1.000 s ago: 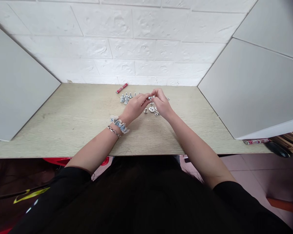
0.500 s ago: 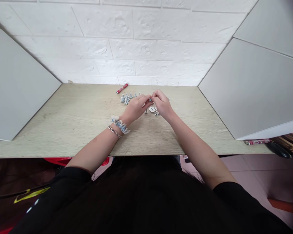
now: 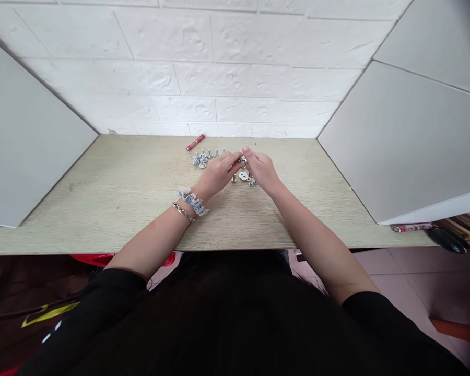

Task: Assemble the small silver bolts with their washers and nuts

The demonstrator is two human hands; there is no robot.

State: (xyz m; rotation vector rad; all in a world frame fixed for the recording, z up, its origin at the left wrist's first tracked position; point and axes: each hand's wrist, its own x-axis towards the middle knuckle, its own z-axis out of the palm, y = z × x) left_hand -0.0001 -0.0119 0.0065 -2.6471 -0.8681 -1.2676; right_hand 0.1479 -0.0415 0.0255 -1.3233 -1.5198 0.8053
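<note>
My left hand (image 3: 219,171) and my right hand (image 3: 261,168) meet above the middle of the table. A small metal bolt (image 3: 242,160) is pinched in the fingertips of my left hand. The fingers of my right hand are curled around its other end, the thumb raised; they partly hide it. Below the hands lie flat round washers (image 3: 243,176), a few nuts (image 3: 251,183) and a short bolt (image 3: 234,178). To the left of my left hand several bolts with washers (image 3: 202,158) stand on their heads in a group.
A red tube-shaped item (image 3: 196,142) lies behind the bolts, near the white brick wall (image 3: 235,78). Grey panels (image 3: 35,141) rise at the left and right. Another red patterned tube (image 3: 412,228) and a black object (image 3: 448,240) sit at the table's right front edge.
The right thumb has lifted and the fingers of my right hand have shifted around the bolt. My left hand has stayed in place. The loose hardware lies as before.
</note>
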